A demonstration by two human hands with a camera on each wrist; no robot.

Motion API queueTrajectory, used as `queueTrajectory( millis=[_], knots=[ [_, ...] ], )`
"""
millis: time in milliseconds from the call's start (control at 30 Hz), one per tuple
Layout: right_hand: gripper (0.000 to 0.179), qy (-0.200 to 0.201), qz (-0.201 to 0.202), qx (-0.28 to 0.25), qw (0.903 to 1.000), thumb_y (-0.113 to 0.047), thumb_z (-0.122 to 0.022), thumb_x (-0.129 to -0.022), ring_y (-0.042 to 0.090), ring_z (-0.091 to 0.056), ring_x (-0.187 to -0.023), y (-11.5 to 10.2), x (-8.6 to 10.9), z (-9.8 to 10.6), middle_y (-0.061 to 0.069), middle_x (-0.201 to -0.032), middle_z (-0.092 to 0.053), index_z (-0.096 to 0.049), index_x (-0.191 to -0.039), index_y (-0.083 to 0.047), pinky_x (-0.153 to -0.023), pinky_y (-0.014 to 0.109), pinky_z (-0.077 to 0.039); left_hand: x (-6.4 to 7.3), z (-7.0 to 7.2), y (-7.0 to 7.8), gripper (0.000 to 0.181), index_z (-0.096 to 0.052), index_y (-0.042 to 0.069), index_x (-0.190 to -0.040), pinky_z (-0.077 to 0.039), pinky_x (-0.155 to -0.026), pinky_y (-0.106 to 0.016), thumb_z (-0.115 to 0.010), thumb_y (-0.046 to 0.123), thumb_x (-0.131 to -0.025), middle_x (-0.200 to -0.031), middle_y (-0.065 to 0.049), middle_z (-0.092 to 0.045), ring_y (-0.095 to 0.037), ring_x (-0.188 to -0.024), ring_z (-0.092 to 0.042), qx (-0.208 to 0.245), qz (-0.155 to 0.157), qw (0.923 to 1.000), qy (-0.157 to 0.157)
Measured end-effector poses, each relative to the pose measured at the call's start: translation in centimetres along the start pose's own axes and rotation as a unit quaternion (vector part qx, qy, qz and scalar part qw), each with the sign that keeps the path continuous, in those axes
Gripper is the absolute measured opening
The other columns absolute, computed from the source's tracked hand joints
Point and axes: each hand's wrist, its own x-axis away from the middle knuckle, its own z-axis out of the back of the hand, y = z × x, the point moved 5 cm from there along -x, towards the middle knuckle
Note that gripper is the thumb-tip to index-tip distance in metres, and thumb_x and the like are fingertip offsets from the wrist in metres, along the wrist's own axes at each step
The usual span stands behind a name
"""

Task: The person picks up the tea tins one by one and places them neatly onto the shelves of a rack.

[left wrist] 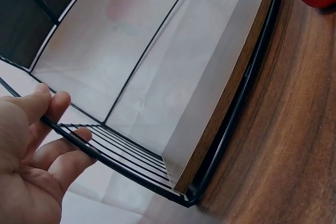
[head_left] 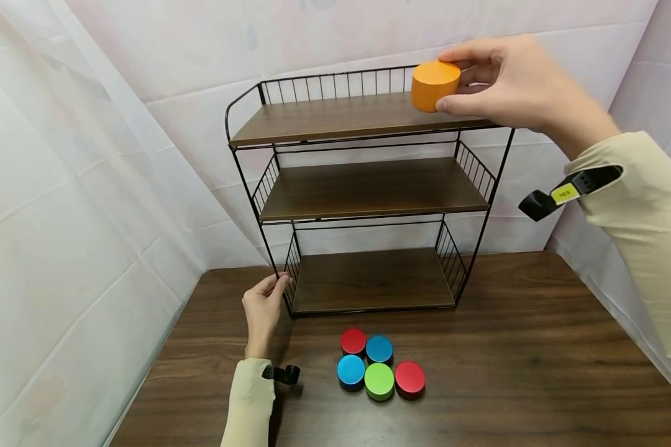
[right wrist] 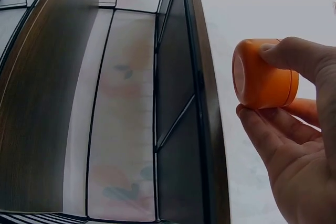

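Note:
My right hand [head_left: 520,87] holds a small round orange jar [head_left: 429,87] between thumb and fingers at the right part of the rack's top board [head_left: 324,118]. In the right wrist view the orange jar [right wrist: 262,80] is tilted on its side in that camera's picture, with a seam near one end. The rack [head_left: 374,186] has black wire sides and three dark wooden boards. Low at its left side, my left hand [head_left: 264,304] pinches the black frame; the left wrist view shows the thumb and fingers [left wrist: 73,163] around the wire [left wrist: 131,176].
On the wooden table [head_left: 509,385] in front of the rack stand several jars: a red one [head_left: 353,341], a darker blue one [head_left: 379,349], a light blue one [head_left: 350,370], a green one [head_left: 379,380] and another red one [head_left: 410,378]. White cloth [head_left: 100,186] hangs behind and beside the table.

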Motion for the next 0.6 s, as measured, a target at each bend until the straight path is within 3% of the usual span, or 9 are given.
queueTrajectory(
  millis=[133,367,600],
  knots=[
    [0.068,0.002,-0.005,0.007,1.0000,-0.018,-0.082,-0.088,0.001,-0.064,-0.106,0.6,-0.5,-0.1,0.014,-0.142,-0.064,-0.054,-0.149,-0.011,-0.083,0.004,-0.048,0.0,-0.2,0.0,0.012,-0.078,-0.010,-0.099,-0.053,-0.072,-0.009,-0.073,0.001,-0.094,-0.089,-0.025,-0.077,-0.022,-0.085,-0.078,0.003,-0.001,1.0000,-0.001],
    [0.066,0.002,-0.029,0.014,0.9995,-0.023,-0.082,-0.089,0.001,-0.065,-0.105,1.7,-1.1,-0.1,0.013,-0.142,-0.063,-0.056,-0.149,-0.011,-0.080,0.004,-0.048,0.0,-0.3,0.2,0.012,-0.078,-0.009,-0.099,-0.050,-0.070,-0.007,-0.073,0.002,-0.095,-0.091,-0.025,-0.077,-0.003,-0.083,-0.074,-0.016,-0.009,0.9998,0.000],
    [0.067,-0.011,-0.052,0.027,0.9983,-0.027,-0.082,-0.090,0.004,-0.064,-0.112,2.1,-1.3,-0.4,0.016,-0.145,-0.061,-0.055,-0.149,-0.011,-0.082,0.005,-0.049,0.1,-0.2,0.2,0.012,-0.079,-0.007,-0.099,-0.050,-0.070,-0.006,-0.073,0.002,-0.095,-0.094,-0.022,-0.078,0.003,-0.083,-0.072,-0.023,-0.007,0.9997,0.002]
  ],
)
